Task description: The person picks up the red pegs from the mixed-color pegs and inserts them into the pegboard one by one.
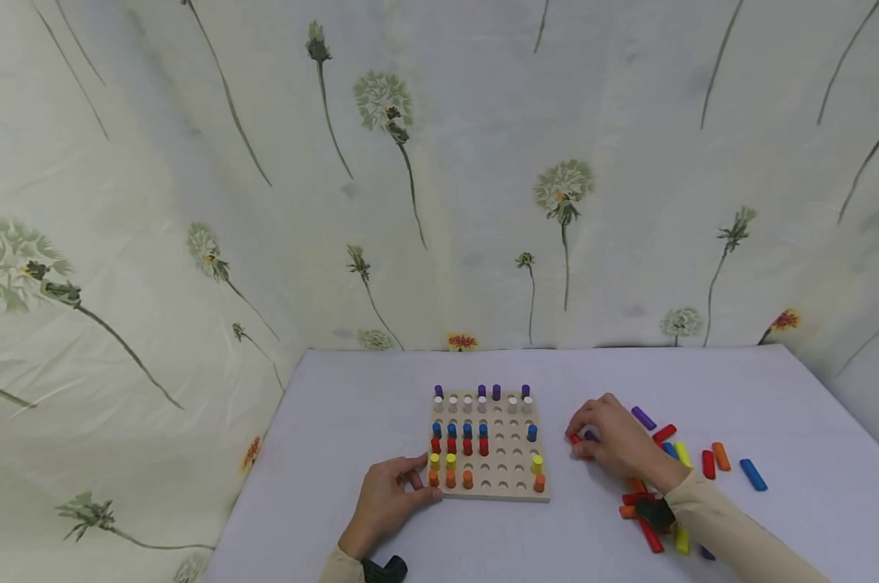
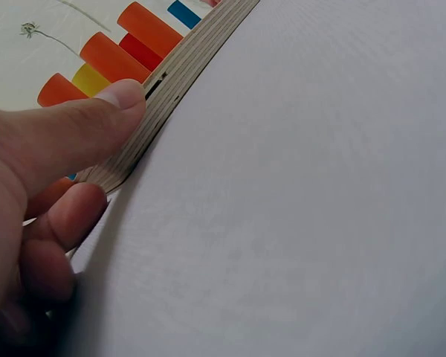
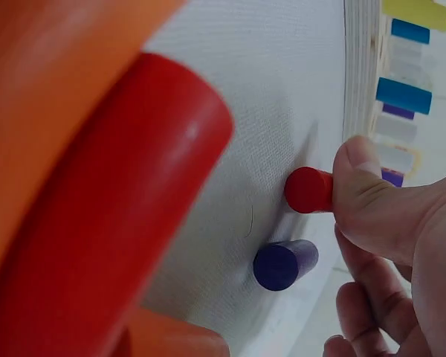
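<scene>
On the white bench [image 1: 410, 389] a square wooden board [image 1: 508, 478] with rows of holes holds short upright pegs: purple and white at the far edge, then blue, red, yellow and orange. The left hand [image 1: 384, 502] steadies its near left corner, thumb flat on the layered edge, fingers curled under, as the left wrist view shows. The right hand [image 1: 614, 441] pinches a red peg [image 3: 308, 190] lying beside the board; only the right wrist view shows the purple peg [image 3: 282, 264] just beside it.
</scene>
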A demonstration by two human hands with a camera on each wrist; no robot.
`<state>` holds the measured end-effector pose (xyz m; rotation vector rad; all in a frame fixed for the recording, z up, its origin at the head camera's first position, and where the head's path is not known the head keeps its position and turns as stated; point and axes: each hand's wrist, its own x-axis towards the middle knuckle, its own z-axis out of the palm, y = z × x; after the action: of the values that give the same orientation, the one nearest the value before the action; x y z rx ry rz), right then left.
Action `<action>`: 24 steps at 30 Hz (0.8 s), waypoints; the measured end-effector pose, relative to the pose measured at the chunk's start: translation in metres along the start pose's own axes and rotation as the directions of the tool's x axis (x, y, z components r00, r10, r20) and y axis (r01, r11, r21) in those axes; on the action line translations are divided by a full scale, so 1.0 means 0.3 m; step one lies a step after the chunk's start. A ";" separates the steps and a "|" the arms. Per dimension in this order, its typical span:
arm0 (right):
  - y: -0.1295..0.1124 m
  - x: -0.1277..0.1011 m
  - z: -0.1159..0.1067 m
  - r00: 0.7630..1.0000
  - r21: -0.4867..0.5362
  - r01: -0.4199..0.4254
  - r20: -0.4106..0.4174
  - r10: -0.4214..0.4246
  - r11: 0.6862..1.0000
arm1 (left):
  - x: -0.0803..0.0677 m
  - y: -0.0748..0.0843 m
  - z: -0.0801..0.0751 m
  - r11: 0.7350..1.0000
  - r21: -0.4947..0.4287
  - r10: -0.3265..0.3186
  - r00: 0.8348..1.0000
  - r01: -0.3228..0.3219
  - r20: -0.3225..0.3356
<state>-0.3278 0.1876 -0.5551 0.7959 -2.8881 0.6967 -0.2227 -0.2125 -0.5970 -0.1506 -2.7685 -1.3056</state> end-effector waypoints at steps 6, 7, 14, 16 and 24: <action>-0.009 -0.004 -0.002 1.000 0.020 0.024 -0.017 -0.024 1.000 | 0.003 -0.001 0.000 1.000 0.004 0.021 1.000 -0.020 -0.009; -0.010 -0.005 -0.002 1.000 0.028 0.022 -0.013 -0.022 0.999 | 0.003 -0.002 0.000 1.000 0.009 0.021 1.000 -0.020 -0.009; -0.016 -0.008 -0.002 1.000 0.072 -0.015 -0.008 0.015 0.997 | 0.001 -0.001 0.000 1.000 0.009 -0.019 1.000 0.019 0.002; -0.017 -0.008 -0.001 0.998 0.085 -0.054 -0.009 0.055 0.995 | 0.000 0.000 0.000 1.000 0.004 -0.025 1.000 0.025 0.005; -0.024 -0.004 -0.006 0.992 0.134 -0.079 -0.088 0.091 0.988 | 0.001 0.004 -0.003 1.000 -0.002 -0.030 1.000 0.030 0.007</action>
<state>-0.3232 0.1834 -0.5506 0.6365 -2.8296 0.9148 -0.2227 -0.2123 -0.5955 -0.1140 -2.7856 -1.3176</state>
